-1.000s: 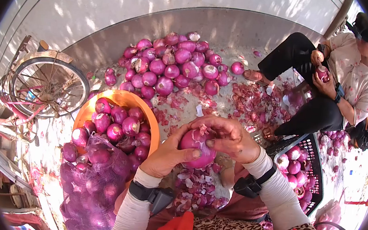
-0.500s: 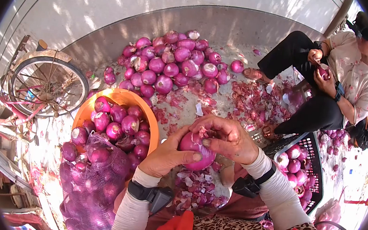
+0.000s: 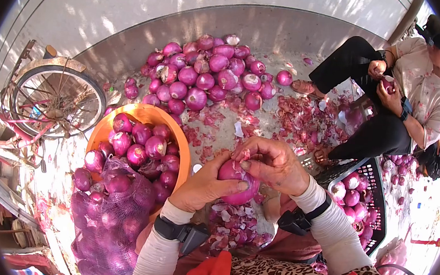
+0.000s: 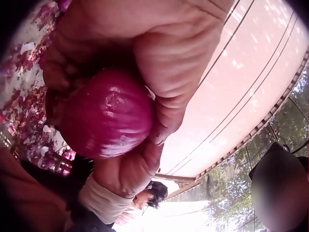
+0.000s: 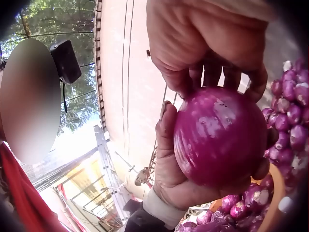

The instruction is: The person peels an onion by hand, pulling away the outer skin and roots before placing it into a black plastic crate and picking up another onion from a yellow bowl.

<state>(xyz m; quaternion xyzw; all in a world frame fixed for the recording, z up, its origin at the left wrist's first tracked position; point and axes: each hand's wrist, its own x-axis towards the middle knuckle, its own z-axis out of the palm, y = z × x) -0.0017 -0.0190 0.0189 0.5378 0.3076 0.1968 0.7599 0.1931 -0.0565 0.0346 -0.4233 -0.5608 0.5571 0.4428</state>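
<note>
In the head view a large, glossy red onion [image 3: 240, 186] is held up between both hands, above a heap of loose skins [image 3: 238, 224]. My left hand [image 3: 202, 186] cups it from the left, thumb along its near side. At the top, the thumb and fingers of my right hand [image 3: 275, 166] pinch the papery skin by the onion's neck. Smooth purple flesh of the onion [image 5: 219, 137] shows in the right wrist view, where the left hand [image 5: 181, 186] supports it from below. In the left wrist view, the left palm hides part of it.
An orange tub [image 3: 185, 160] of onions stands at left, a purple mesh sack [image 3: 108, 227] before it. Beyond lies an onion pile [image 3: 204, 77]. At right are a black crate [image 3: 379, 216] of onions and a seated person [image 3: 420, 88] holding an onion. A bicycle wheel [image 3: 56, 103] is far left.
The onion has turned and tipped slightly in the left hand. My right fingers have shifted a little at its top. A small white fleck now shows beside the orange tub.
</note>
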